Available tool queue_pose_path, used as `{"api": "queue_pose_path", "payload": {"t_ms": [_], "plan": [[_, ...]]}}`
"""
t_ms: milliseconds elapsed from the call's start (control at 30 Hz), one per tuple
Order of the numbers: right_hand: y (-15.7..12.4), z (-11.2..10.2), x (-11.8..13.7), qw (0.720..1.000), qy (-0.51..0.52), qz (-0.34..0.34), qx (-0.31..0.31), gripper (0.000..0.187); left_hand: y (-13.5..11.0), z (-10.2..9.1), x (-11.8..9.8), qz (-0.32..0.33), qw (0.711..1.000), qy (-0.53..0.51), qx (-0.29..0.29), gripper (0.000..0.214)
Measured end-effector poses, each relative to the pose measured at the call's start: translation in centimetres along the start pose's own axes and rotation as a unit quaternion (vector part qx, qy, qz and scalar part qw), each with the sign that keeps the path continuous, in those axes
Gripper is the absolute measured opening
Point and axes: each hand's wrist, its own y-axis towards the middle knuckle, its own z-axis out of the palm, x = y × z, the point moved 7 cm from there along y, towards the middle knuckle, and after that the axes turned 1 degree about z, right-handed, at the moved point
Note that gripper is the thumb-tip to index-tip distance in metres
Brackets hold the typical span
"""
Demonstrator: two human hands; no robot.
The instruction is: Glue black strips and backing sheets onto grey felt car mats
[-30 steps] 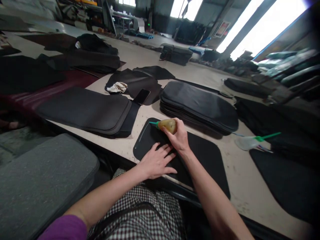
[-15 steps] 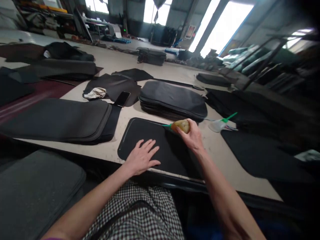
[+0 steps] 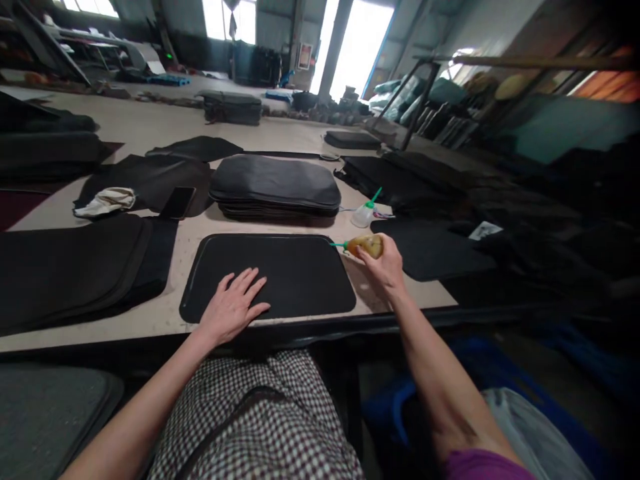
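A black rounded sheet [image 3: 295,280] lies flat on the pale table in front of me, with a thin shiny line along its left and far edges. My left hand [image 3: 234,303] rests on its left part, fingers spread. In my right hand [image 3: 387,263] is a squeeze bottle [image 3: 367,246] of yellowish-brown stuff, tipped sideways. Its thin green nozzle points left, with the tip at the sheet's far right corner; whether it touches, I cannot tell. Just beyond the sheet stands a stack of similar black sheets [image 3: 275,183].
Another bottle with a green nozzle [image 3: 363,213] stands behind my right hand. A phone [image 3: 179,202] and a crumpled white cloth [image 3: 106,201] lie at the left back. Black sheets [image 3: 75,267] are piled at left, and a further black sheet [image 3: 430,250] lies at right.
My right hand has carried the bottle rightward along the sheet's far edge to its far right corner. My left hand stays spread on the sheet. The head view has turned to the right.
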Motion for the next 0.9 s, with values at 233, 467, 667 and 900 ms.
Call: {"api": "queue_pose_path", "payload": {"t_ms": [233,467,667,900], "plan": [[-3.3,-5.2,-1.2,0.998,0.028,0.038,0.035,0.054,0.0,0.3,0.0,0.005,1.0,0.014,0.004,0.061],[-9.5,-10.4,-2.2,0.992,0.05,0.093,0.07,0.058,-0.1,0.7,0.2,0.006,1.0,0.015,0.017,0.061],[-15.1,-10.9,-2.0,0.954,0.179,0.224,0.086,0.061,0.0,0.7,0.5,0.003,0.999,-0.022,0.026,0.061],[-17.4,-6.4,3.6,0.925,0.272,0.248,0.095,0.058,0.1,-0.1,3.1,-0.083,0.968,-0.233,0.034,0.067]]}}
